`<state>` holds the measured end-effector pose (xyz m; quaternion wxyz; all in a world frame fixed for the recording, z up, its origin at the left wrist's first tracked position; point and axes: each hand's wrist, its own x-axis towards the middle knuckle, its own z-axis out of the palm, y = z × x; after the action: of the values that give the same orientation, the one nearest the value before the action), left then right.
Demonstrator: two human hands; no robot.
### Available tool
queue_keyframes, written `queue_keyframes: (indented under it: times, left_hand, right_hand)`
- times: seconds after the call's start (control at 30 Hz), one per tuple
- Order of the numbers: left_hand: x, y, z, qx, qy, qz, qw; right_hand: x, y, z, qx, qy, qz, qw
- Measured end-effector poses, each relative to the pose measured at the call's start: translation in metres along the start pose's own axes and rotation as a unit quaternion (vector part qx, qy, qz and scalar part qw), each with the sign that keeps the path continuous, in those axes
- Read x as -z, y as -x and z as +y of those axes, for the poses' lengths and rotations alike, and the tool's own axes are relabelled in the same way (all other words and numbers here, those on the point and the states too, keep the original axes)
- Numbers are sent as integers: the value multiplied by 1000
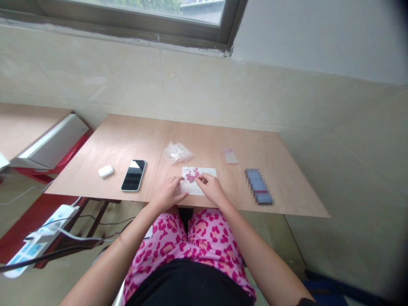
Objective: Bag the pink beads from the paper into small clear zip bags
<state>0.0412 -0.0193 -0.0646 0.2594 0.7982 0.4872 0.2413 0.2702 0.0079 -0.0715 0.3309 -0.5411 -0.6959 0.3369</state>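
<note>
Small pink beads (pixel 192 175) lie in a loose cluster on a white paper sheet (pixel 208 171) near the table's front edge. My left hand (pixel 168 193) rests at the sheet's left edge, its fingers curled and its thumb set apart from them. A thin pinkish string (pixel 187 185) curves out from its fingertips over the paper. To the right of the beads, my right hand (pixel 210 186) has thumb and forefinger pinched together at the cluster's edge. Whatever sits in that pinch is too small to make out.
Clear plastic bags (pixel 177 152) lie behind the sheet, with a small flat packet (pixel 230 156) to their right. A phone (pixel 134 175) and a white earbud case (pixel 106 171) are on the left, a blurred-out phone-like object (pixel 259 187) on the right. A power strip (pixel 43 238) with cables hangs lower left.
</note>
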Motion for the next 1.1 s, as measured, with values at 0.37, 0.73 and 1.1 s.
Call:
queue_keyframes:
  times: [0.37,0.73,1.1]
  left_hand:
    - [3,0,3,9,26,2,1000]
    - [5,-2,-3,7,12,4,1000]
    - [4,0,-3,3,10,6,1000]
  right_hand:
    - [5,-1,22,40,155,15,987]
    - [4,-1,27,31,172,28,984]
    - [3,0,23,46,191,0,980]
